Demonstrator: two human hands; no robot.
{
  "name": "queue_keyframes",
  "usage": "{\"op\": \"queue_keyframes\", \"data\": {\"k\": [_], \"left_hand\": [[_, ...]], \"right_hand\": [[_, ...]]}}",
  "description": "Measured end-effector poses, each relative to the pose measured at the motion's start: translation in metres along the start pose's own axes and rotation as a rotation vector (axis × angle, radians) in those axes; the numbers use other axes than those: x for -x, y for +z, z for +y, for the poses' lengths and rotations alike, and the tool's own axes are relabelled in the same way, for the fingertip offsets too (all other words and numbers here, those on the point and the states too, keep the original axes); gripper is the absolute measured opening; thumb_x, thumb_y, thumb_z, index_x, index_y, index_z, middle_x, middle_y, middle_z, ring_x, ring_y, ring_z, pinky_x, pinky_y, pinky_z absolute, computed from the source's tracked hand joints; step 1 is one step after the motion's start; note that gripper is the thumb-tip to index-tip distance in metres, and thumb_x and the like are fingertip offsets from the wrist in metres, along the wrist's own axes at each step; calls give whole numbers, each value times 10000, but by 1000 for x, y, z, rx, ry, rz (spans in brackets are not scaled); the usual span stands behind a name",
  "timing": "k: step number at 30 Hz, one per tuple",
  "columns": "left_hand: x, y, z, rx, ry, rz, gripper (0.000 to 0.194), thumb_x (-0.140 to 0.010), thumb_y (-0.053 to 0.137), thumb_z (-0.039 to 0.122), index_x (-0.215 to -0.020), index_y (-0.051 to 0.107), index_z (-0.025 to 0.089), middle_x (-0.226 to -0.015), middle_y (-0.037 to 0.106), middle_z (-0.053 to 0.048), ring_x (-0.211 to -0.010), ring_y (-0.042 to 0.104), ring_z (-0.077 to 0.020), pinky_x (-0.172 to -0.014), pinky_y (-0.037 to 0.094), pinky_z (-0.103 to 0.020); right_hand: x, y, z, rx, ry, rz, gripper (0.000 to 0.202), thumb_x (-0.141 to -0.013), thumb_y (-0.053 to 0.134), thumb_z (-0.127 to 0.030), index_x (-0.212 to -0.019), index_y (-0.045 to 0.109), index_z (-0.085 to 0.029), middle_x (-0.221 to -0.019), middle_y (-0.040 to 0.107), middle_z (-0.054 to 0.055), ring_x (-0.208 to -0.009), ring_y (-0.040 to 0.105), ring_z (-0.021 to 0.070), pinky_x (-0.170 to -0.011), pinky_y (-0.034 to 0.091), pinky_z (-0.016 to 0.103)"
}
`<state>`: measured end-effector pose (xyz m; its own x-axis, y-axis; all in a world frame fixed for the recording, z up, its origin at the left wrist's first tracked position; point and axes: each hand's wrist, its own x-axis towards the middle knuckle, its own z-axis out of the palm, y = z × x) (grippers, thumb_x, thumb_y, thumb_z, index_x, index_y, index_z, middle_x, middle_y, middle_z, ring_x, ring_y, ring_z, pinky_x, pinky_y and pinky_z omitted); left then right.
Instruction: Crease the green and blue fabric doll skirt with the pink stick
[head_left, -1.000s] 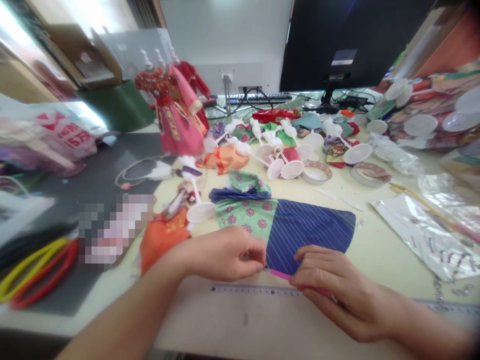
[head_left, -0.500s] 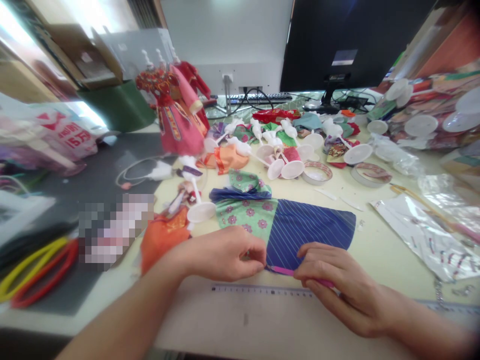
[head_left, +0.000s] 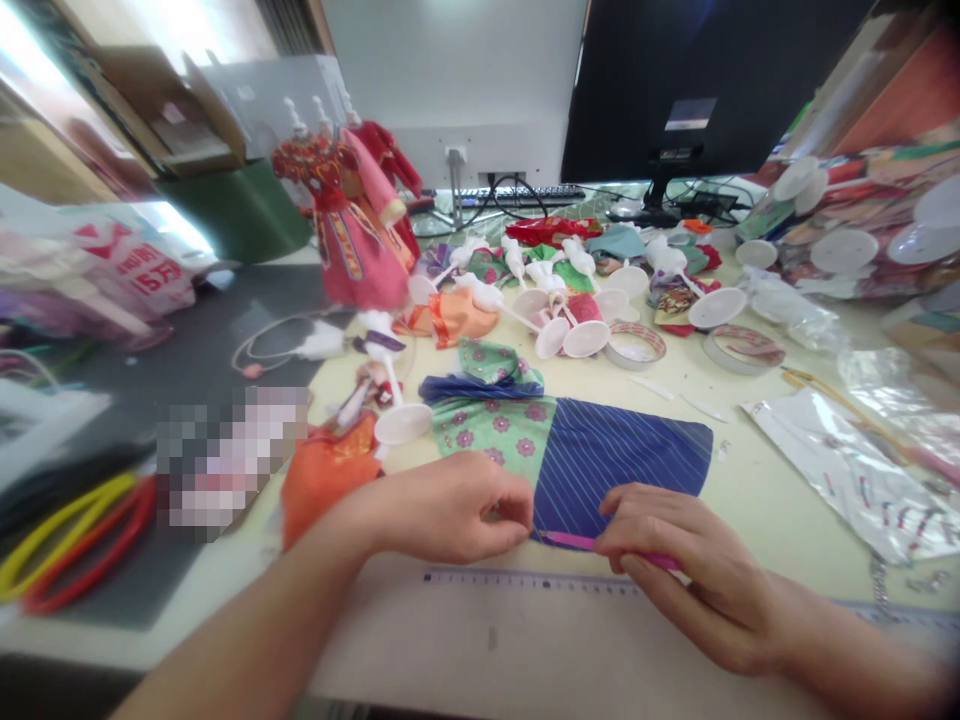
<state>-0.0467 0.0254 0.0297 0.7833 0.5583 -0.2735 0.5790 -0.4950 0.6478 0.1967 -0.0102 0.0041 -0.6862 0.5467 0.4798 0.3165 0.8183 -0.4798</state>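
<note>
A small cloth piece (head_left: 619, 455) lies on the table before me, part green with pink flowers, part dark blue with pale stripes. At its near edge my left hand (head_left: 465, 510) is closed, thumb and forefinger pinched at the seam between the two fabrics. My right hand (head_left: 675, 555) grips a slim pink pen-like tool (head_left: 574, 541). The tool's thin tip points left, close by the left fingertips, along the lower edge of the blue part. Its exact kind is too small to tell. A clear ruler (head_left: 510, 580) lies just below the hands.
White doll stands with clothes (head_left: 544, 275) lie behind the cloth, near two tape rolls (head_left: 634, 345). Orange cloth (head_left: 330, 465) is at left, beyond it scissors with yellow and red handles (head_left: 82, 540). A silvery packet (head_left: 847, 470) lies right. Dressed forms (head_left: 349, 220) and monitors (head_left: 705, 90) stand behind.
My right hand has shifted slightly to the right with the pink tool, and its tip is a little farther from the left fingertips. My left hand and the cloth look nearly still.
</note>
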Motion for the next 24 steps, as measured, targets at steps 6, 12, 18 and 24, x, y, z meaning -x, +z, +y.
{"op": "queue_keyframes", "data": {"k": [6,12,18,24], "left_hand": [[0,0,1,-8,1,0,160,-831,486,207,-883,637,205,-838,684,20,-778,595,-109,-700,418,-209],[0,0,2,-15,1,2,158,-831,488,205,-879,639,202,-829,683,17,-767,598,-112,-698,421,-216],[0,0,3,-30,5,9,157,-831,487,197,-868,639,201,-818,682,19,-771,593,-111,-704,422,-219],[0,1,3,-25,15,14,174,-833,489,192,-915,641,209,-847,684,11,-780,596,-118,-708,425,-224]], "right_hand": [[-1,1,0,-23,-23,-43,223,-822,412,-41,-960,551,-149,-754,640,52,-796,613,187,-729,502,332],[0,1,0,-30,24,-49,211,-831,403,-55,-948,546,-156,-752,624,53,-767,607,180,-695,506,323],[3,2,1,-49,96,-34,171,-859,412,-91,-943,531,-181,-784,619,44,-776,607,168,-681,501,297],[2,2,1,-59,127,-44,157,-862,410,-98,-906,529,-190,-778,618,32,-766,611,158,-679,497,284]]}}
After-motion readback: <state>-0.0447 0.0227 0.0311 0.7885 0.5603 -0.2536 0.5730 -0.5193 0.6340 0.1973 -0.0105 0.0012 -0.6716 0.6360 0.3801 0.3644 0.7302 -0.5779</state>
